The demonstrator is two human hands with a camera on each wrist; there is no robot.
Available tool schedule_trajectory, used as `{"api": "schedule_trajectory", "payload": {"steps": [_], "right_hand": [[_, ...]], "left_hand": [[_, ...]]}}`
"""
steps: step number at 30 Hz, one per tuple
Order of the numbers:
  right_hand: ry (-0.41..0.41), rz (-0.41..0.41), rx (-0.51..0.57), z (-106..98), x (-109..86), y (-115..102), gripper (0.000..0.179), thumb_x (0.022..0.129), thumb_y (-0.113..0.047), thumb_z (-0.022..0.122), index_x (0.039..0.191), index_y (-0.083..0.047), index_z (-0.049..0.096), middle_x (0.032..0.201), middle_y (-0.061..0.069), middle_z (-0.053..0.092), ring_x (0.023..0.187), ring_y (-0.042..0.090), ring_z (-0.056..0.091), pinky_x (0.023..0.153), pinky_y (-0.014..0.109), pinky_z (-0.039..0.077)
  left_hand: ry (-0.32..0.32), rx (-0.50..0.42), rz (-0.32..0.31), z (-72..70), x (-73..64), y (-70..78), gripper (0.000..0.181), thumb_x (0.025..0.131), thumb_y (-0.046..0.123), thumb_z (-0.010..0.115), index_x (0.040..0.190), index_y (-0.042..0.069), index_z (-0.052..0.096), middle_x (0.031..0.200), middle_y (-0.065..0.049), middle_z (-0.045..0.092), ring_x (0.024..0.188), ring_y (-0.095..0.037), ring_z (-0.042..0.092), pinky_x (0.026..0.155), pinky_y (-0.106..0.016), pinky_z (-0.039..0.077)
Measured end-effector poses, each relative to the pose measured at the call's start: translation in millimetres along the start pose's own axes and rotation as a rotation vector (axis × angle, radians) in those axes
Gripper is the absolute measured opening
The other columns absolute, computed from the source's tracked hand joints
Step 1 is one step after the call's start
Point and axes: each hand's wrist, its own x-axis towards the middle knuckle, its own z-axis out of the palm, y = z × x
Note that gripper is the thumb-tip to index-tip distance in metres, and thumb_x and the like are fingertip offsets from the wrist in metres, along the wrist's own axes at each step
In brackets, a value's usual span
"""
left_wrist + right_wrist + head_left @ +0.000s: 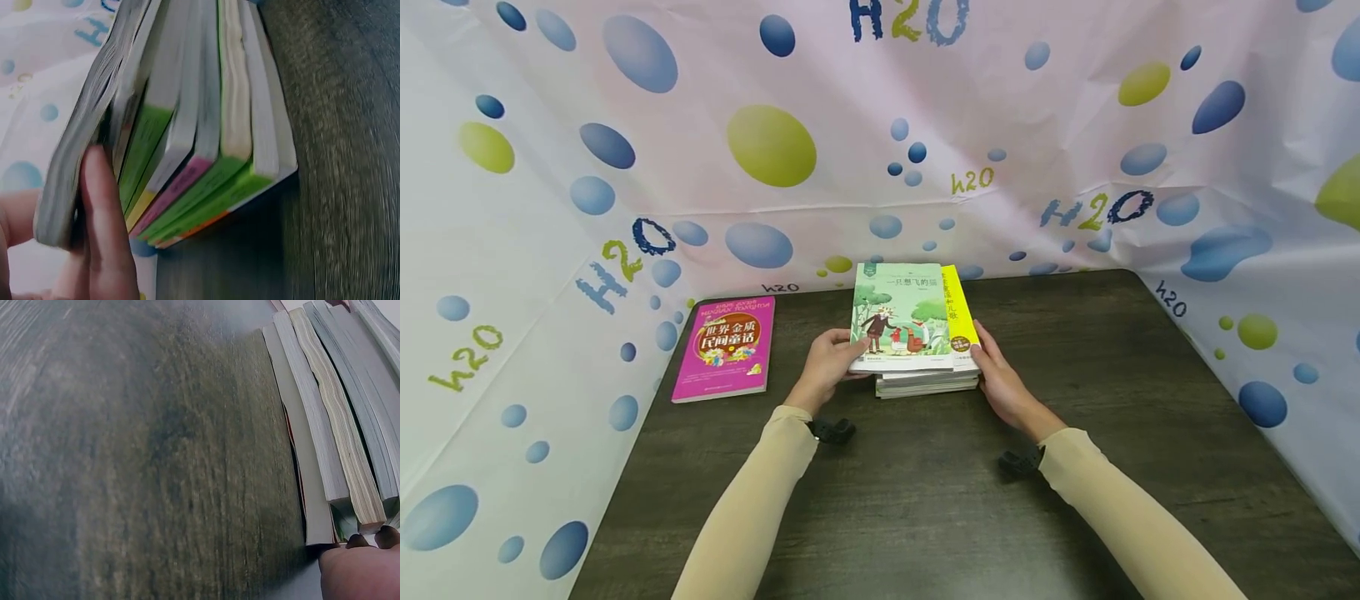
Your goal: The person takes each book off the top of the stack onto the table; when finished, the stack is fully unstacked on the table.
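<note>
A pale green children's book (898, 292) with cartoon figures lies uppermost on a stack of books (927, 386). My left hand (827, 367) pinches its near left corner, thumb on the cover and fingers beneath. In the left wrist view, that book (65, 169) is lifted away from the stack at this corner. A yellow book (957, 293) sticks out to the right under the green one. Along the stack's right side rests my right hand (1004, 387), its thumb by the yellow book's edge. The right wrist view shows fingertips touching the lower books (312, 412).
To the left, a magenta book (726, 350) lies flat by itself on the dark wooden table (895, 500). A white sheet (692, 167) printed with blue and green spots hangs behind the table and on both sides. Black straps (833, 430) sit on both wrists.
</note>
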Motion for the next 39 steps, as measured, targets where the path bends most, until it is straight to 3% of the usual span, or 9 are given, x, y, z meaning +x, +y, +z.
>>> {"api": "schedule_trajectory", "payload": {"steps": [3, 6, 13, 18, 26, 39], "right_hand": [[0.013, 0.021, -0.014, 0.4, 0.1, 0.2, 0.063, 0.117, -0.039, 0.025, 0.17, -0.031, -0.007, 0.179, 0.002, -0.009, 0.166, 0.029, -0.005, 0.133, 0.067, 0.0], [0.019, 0.034, -0.029, 0.1, 0.4, 1.6, 0.063, 0.117, -0.041, 0.024, 0.17, -0.028, -0.007, 0.179, 0.003, -0.008, 0.166, 0.028, -0.007, 0.132, 0.067, -0.001], [0.02, 0.028, -0.028, -2.2, -1.4, 4.0, 0.064, 0.116, -0.043, 0.024, 0.171, -0.027, -0.006, 0.179, 0.003, -0.007, 0.166, 0.028, -0.007, 0.132, 0.068, -0.001], [0.014, 0.023, -0.016, -3.2, -1.8, 3.5, 0.064, 0.117, -0.042, 0.023, 0.171, -0.027, -0.007, 0.179, 0.004, -0.008, 0.165, 0.03, -0.006, 0.131, 0.07, -0.001], [0.025, 0.033, -0.011, -2.6, 0.5, 2.4, 0.065, 0.117, -0.042, 0.026, 0.171, -0.027, -0.006, 0.179, 0.003, -0.007, 0.165, 0.029, -0.002, 0.133, 0.065, 0.001], [0.023, 0.049, -0.015, 1.6, 2.4, 2.0, 0.067, 0.116, -0.046, 0.027, 0.171, -0.027, -0.006, 0.179, 0.003, -0.007, 0.166, 0.028, -0.004, 0.134, 0.064, 0.001]], "left_hand": [[-0.026, -0.086, -0.004, -8.6, 0.3, -0.8, 0.052, 0.105, 0.025, 0.066, 0.147, 0.002, 0.044, 0.128, -0.025, 0.069, 0.076, -0.014, 0.077, 0.079, -0.037, 0.068], [-0.029, -0.128, -0.007, -18.3, -0.7, -1.9, 0.052, 0.107, 0.024, 0.064, 0.149, 0.005, 0.041, 0.122, -0.021, 0.07, 0.076, -0.013, 0.077, 0.078, -0.035, 0.068], [0.02, -0.215, -0.028, -40.6, -3.2, -9.2, 0.055, 0.107, 0.024, 0.063, 0.153, 0.009, 0.038, 0.107, -0.009, 0.069, 0.078, -0.012, 0.077, 0.077, -0.032, 0.068], [0.06, -0.263, -0.031, -57.8, -4.7, -12.0, 0.056, 0.106, 0.024, 0.064, 0.153, 0.008, 0.038, 0.106, -0.005, 0.067, 0.079, -0.011, 0.077, 0.075, -0.031, 0.068], [0.099, -0.246, -0.048, -84.2, -7.7, -16.3, 0.06, 0.108, 0.027, 0.06, 0.16, 0.011, 0.034, 0.118, -0.007, 0.062, 0.079, -0.007, 0.076, 0.076, -0.028, 0.067], [0.187, -0.138, -0.103, -110.8, -9.5, -37.0, 0.063, 0.108, 0.032, 0.061, 0.161, 0.009, 0.037, 0.124, -0.009, 0.061, 0.077, -0.003, 0.073, 0.081, -0.028, 0.066]]}}
